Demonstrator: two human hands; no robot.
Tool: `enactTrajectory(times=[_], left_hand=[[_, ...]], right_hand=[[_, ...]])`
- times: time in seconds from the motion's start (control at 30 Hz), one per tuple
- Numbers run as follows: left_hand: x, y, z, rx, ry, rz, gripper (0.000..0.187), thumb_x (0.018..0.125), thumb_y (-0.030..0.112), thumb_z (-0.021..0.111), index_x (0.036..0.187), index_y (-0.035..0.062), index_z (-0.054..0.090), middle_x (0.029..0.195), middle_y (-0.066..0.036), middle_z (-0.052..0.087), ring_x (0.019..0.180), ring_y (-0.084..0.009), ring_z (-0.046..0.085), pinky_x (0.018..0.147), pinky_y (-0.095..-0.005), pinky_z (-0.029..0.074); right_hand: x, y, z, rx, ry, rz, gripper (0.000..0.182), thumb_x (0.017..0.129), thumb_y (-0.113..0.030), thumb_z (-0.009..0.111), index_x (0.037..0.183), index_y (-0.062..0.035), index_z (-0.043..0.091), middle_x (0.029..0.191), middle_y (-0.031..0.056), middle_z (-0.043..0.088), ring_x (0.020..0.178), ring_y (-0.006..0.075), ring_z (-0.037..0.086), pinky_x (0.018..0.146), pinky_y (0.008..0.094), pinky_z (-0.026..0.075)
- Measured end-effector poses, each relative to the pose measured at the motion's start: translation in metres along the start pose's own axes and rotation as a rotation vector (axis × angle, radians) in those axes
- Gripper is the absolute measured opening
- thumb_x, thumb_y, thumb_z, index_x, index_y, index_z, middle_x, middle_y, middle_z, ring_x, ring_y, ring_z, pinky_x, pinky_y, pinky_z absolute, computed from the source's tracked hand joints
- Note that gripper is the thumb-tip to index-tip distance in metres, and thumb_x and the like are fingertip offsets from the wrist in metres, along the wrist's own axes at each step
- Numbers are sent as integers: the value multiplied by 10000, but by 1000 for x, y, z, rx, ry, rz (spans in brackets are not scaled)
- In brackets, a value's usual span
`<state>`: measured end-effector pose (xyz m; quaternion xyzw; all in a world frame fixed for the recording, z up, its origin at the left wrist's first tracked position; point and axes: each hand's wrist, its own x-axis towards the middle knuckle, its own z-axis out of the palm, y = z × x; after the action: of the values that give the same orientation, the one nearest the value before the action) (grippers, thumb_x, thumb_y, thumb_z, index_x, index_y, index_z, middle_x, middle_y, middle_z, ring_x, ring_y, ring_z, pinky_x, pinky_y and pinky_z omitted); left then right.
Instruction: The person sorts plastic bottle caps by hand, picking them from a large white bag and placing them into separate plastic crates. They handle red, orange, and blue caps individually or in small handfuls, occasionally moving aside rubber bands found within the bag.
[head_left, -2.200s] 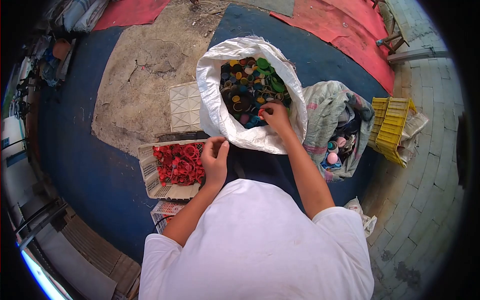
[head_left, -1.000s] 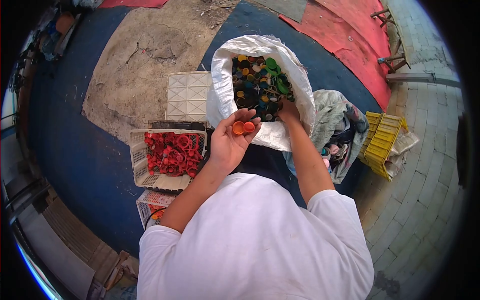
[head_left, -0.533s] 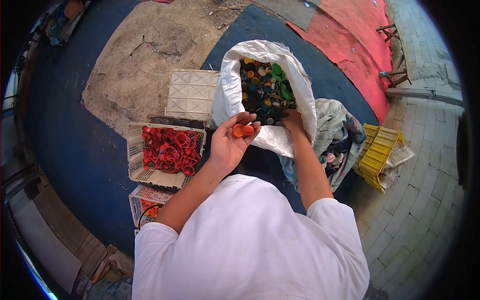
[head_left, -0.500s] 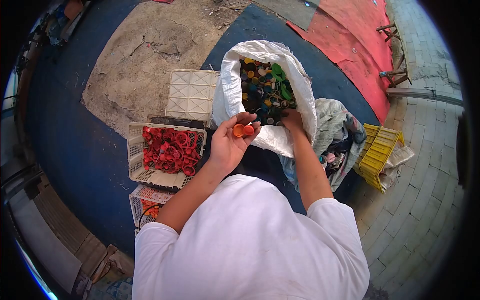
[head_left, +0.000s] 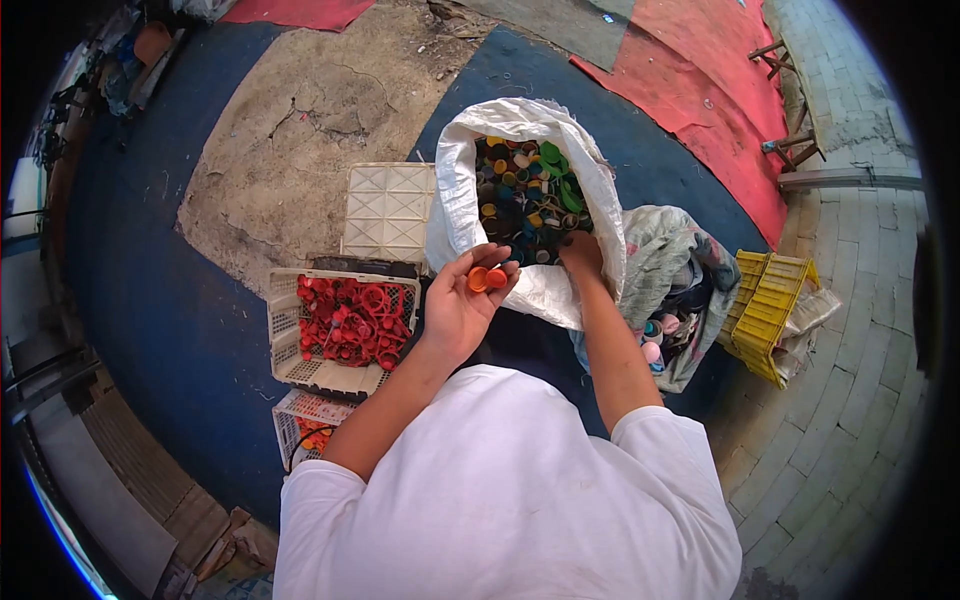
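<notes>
My left hand (head_left: pixel 458 312) is palm up with curled fingers, cradling a few orange bottle caps (head_left: pixel 487 279) just over the near rim of a white woven sack (head_left: pixel 457 190). Inside the sack lie many mixed bottle caps (head_left: pixel 525 185) in yellow, green, white and dark colours. My right hand (head_left: pixel 582 257) reaches over the sack's near right side and down to the caps. Its fingers are in shadow and partly hidden, so what they hold does not show.
Left of the sack, a white plastic crate (head_left: pixel 284 345) holds red plastic caps and rings (head_left: pixel 355 320). A smaller crate (head_left: pixel 287 425) with orange pieces sits nearer. A pale crate (head_left: pixel 388 210) stands behind. To the right are an open cloth sack (head_left: pixel 640 240) and a yellow crate (head_left: pixel 775 310).
The view has shifted slightly, so the surroundings sit lower in the picture. My left hand still cradles the orange caps, and my right hand stays inside the sack, slightly further left.
</notes>
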<state>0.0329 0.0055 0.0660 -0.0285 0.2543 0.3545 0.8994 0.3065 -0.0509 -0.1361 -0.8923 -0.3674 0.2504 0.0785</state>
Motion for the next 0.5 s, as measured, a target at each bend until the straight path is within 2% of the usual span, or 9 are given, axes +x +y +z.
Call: enactTrajectory(times=[0.1,0.2,0.3,0.4,0.43,0.5], left_hand=[[2,-2,3,23,6,6,298,1018,176,455,1175,-51,567,1224,-203,602,1144,-322,592,1069,-439,484],[5,-4,6,75,13,32,267,1011,160,475,1154,-42,575,1203,-186,608,1120,-305,607,1054,-429,498],[17,-4,11,166,18,64,239,1006,147,504,1141,-31,590,1155,-163,627,1073,-276,630,1024,-414,520],[36,-2,15,257,35,75,224,1001,148,548,1138,-18,607,1107,-137,645,1025,-245,649,995,-401,538],[44,-3,19,251,52,63,221,997,149,558,1133,-18,607,1094,-131,644,1017,-237,648,994,-396,540],[61,-9,18,229,79,28,241,988,188,613,1128,-8,618,1076,-113,648,1000,-220,648,971,-375,544]], right_hand=[[0,3,-1,66,38,-26,235,787,-252,768,932,-68,748,962,152,733,872,320,703,795,414,536],[-15,-17,-35,330,35,-19,232,805,-209,752,968,-44,741,908,137,736,847,287,711,784,397,540],[-22,-22,-43,747,58,-89,216,854,-159,735,1012,-12,734,864,102,741,755,194,698,687,328,535],[-43,-39,-77,1032,-100,-110,182,903,-133,706,1037,-12,727,864,44,730,747,112,677,623,257,506],[-49,-44,-87,1050,-139,-114,159,931,-113,686,1063,-30,719,873,30,725,736,79,672,600,211,490],[-60,-53,-102,1179,-175,-151,162,936,-115,689,1067,-23,714,879,30,726,728,78,667,600,211,495]])
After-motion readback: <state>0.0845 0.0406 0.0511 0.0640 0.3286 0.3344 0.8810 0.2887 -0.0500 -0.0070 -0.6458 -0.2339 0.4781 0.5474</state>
